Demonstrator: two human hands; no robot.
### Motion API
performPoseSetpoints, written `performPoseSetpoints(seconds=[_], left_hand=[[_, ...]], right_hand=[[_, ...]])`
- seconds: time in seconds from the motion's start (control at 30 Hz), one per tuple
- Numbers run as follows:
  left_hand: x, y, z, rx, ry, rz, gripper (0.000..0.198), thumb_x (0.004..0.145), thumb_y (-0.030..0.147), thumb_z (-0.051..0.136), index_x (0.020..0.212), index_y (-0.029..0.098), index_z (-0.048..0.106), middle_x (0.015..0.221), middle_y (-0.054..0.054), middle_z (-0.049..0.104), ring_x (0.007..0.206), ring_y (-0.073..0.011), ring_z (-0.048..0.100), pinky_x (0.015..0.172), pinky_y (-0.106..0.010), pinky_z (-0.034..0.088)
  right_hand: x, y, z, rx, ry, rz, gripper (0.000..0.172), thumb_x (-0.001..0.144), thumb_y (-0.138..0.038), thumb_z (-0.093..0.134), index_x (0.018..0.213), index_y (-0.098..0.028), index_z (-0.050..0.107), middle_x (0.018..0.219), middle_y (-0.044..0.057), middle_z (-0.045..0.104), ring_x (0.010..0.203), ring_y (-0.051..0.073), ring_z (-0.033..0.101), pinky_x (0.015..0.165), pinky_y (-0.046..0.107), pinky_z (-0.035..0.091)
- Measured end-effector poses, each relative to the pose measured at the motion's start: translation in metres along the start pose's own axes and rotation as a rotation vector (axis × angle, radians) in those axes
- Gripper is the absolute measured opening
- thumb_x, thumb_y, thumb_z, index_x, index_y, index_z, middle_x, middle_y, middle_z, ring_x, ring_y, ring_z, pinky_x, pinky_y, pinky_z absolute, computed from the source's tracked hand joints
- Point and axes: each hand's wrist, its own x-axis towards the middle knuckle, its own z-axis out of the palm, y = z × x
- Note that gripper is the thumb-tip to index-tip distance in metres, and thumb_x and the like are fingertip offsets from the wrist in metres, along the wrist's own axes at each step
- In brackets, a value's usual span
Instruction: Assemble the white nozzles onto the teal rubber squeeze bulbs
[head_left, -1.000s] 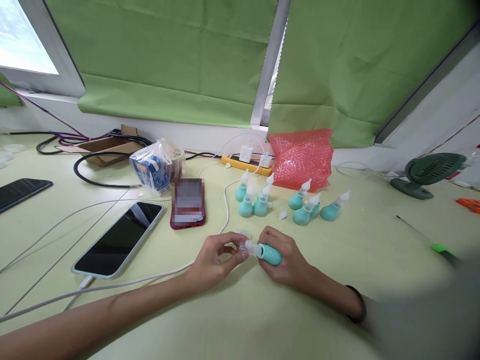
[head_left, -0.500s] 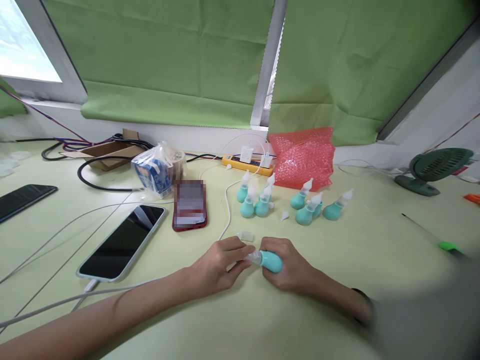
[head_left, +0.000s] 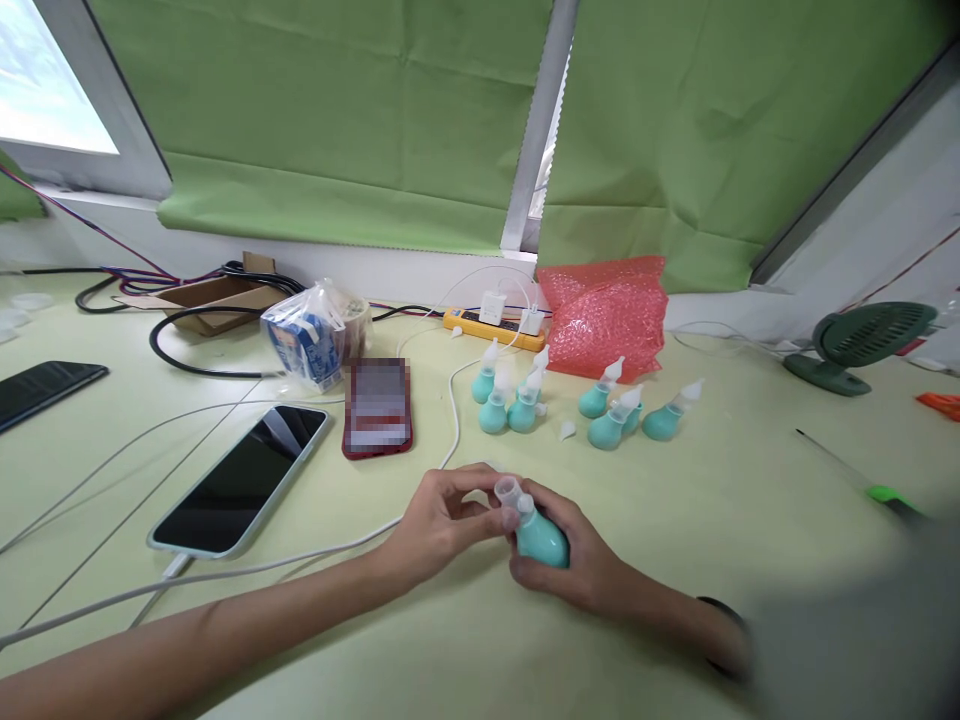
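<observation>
My right hand (head_left: 574, 560) is wrapped round a teal squeeze bulb (head_left: 544, 543), apparently part of a nasal aspirator, its neck tilted up to the left. A small whitish stub (head_left: 526, 504) shows at the neck. With thumb and fingertips my left hand (head_left: 450, 520) pinches a clear plastic tube (head_left: 508, 489), its round open end facing up. The tube sits right at the bulb's neck; I cannot tell whether the two are joined. Beyond my hands stand several teal bulbs with clear tips (head_left: 523, 412), and more bulbs (head_left: 606, 430) to the right. A loose white tip (head_left: 567, 430) lies between them.
On the left lie phones, one pale-cased (head_left: 240, 485) and one red-cased (head_left: 377, 410), with a white cable (head_left: 322, 553). A bagged blue packet (head_left: 309, 345), yellow power strip (head_left: 465, 324) and red bubble-wrap bag (head_left: 607, 315) line the back. A green-handled screwdriver (head_left: 891, 494) and fan (head_left: 862, 340) are right.
The bulb has turned from lying sideways to tilting upward, and the clear tube's open end now faces up. My left hand has shifted over the clear piece on the table, mostly hiding it.
</observation>
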Motion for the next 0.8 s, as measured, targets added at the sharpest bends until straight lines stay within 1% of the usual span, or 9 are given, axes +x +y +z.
performPoseSetpoints(seconds=[0.07,0.13,0.23,0.33,0.43,0.53,0.63,0.7,0.8], left_hand=[[0.001,0.005,0.001,-0.07,0.057,-0.037,0.02,0.073,0.031,0.055,0.08,0.013,0.059,0.087,-0.006,0.051,0.079,-0.016,0.052,0.068,-0.026,0.044],[0.001,0.009,0.0,-0.047,0.151,-0.018,0.021,0.075,0.033,0.052,0.081,0.014,0.055,0.089,-0.006,0.051,0.082,-0.0156,0.05,0.07,-0.025,0.042],[0.001,0.01,-0.005,0.024,0.17,-0.029,0.022,0.082,0.037,0.038,0.092,0.018,0.043,0.077,-0.003,0.054,0.072,-0.0126,0.049,0.061,-0.022,0.039],[0.0,0.006,-0.008,0.12,0.08,-0.068,0.023,0.083,0.037,0.035,0.092,0.017,0.043,0.061,0.001,0.05,0.055,-0.0099,0.044,0.051,-0.02,0.035],[-0.003,0.0,-0.007,0.148,0.001,-0.127,0.021,0.079,0.034,0.044,0.092,0.017,0.044,0.058,0.003,0.048,0.05,-0.0081,0.041,0.048,-0.019,0.033],[-0.005,-0.006,-0.005,0.14,-0.023,-0.154,0.027,0.073,0.032,0.053,0.093,0.018,0.042,0.059,0.004,0.049,0.048,-0.0075,0.043,0.046,-0.018,0.033],[-0.005,-0.011,-0.003,0.199,0.029,-0.132,0.028,0.072,0.035,0.054,0.092,0.016,0.046,0.057,0.004,0.051,0.048,-0.0088,0.046,0.047,-0.018,0.034],[-0.005,-0.012,-0.003,0.278,0.051,-0.105,0.027,0.073,0.037,0.052,0.09,0.015,0.053,0.059,0.002,0.054,0.053,-0.0106,0.048,0.05,-0.019,0.036],[-0.005,-0.011,-0.003,0.414,0.038,-0.041,0.027,0.077,0.036,0.048,0.085,0.014,0.061,0.067,0.001,0.058,0.061,-0.0124,0.05,0.055,-0.019,0.037]], right_hand=[[0.0,-0.006,-0.005,-0.031,-0.047,-0.052,0.031,0.075,-0.025,0.045,0.106,-0.019,0.043,0.093,0.004,0.053,0.082,0.016,0.051,0.069,0.026,0.043],[0.005,-0.007,-0.02,-0.212,-0.008,-0.136,0.031,0.08,-0.027,0.037,0.109,-0.018,0.04,0.098,0.007,0.052,0.087,0.017,0.05,0.074,0.03,0.041],[0.017,0.002,-0.051,-0.849,0.217,-0.259,0.028,0.079,-0.022,0.041,0.106,-0.015,0.045,0.101,0.011,0.053,0.093,0.024,0.045,0.077,0.037,0.035],[0.028,0.018,-0.074,-1.464,0.219,-0.168,0.029,0.071,-0.005,0.042,0.094,-0.015,0.055,0.101,0.013,0.055,0.09,0.028,0.042,0.069,0.04,0.029],[0.034,0.036,-0.082,-1.678,0.125,-0.048,0.032,0.065,0.004,0.04,0.084,-0.015,0.058,0.089,0.013,0.059,0.086,0.027,0.044,0.063,0.037,0.026],[0.037,0.047,-0.084,-1.662,0.061,-0.026,0.025,0.069,0.003,0.04,0.071,-0.014,0.059,0.074,0.011,0.06,0.083,0.025,0.047,0.064,0.037,0.026],[0.036,0.043,-0.083,-1.481,0.112,-0.087,0.019,0.073,-0.005,0.044,0.067,-0.014,0.059,0.071,0.01,0.061,0.079,0.024,0.05,0.067,0.039,0.029],[0.031,0.033,-0.077,-1.157,0.182,-0.157,0.011,0.074,-0.015,0.049,0.074,-0.015,0.06,0.073,0.009,0.062,0.076,0.022,0.053,0.069,0.039,0.034],[0.021,0.016,-0.06,-0.44,0.188,-0.155,0.012,0.07,-0.024,0.058,0.08,-0.018,0.059,0.077,0.005,0.064,0.073,0.018,0.058,0.068,0.034,0.043]])
